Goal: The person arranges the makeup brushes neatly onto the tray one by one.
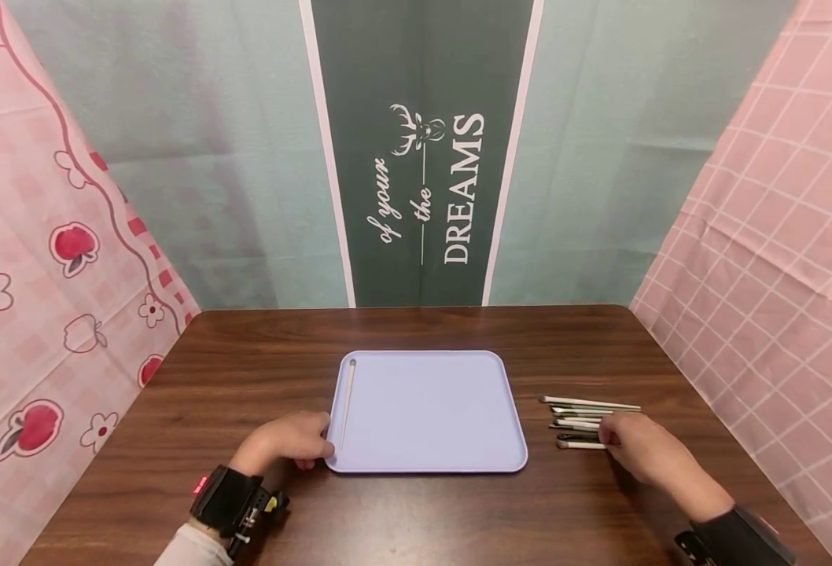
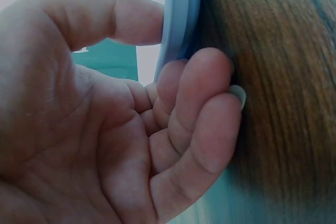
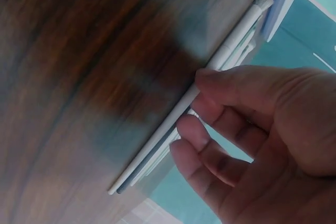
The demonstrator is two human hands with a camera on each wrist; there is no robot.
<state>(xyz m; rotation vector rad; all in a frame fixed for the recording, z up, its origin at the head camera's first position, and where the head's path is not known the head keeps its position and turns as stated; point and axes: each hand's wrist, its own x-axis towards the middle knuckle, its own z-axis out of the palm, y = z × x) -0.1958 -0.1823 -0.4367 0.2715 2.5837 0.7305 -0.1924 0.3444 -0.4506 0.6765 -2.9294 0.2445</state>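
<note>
My left hand (image 1: 290, 439) grips the left rim of a pale lavender tray (image 1: 430, 413), thumb and fingertips at its edge. On the tray, along its left side, lies one thin makeup brush (image 1: 347, 405) with a pale handle. To the right of the tray, my right hand (image 1: 644, 450) pinches the nearest white-handled makeup brush (image 3: 226, 46) between thumb and forefinger, at the front of a row of several other brushes (image 1: 589, 403). The pinched brush lies close to the tabletop, and its bristles point toward the tray. Part of its handle is hidden by the fingers in the head view.
A dark wood-grain table (image 1: 423, 519) bears everything. Behind it hangs a green curtain (image 1: 246, 157) with white lettering. Pink patterned cloths, one with apples (image 1: 34, 428) and one checked (image 1: 777, 259), flank the left and right sides.
</note>
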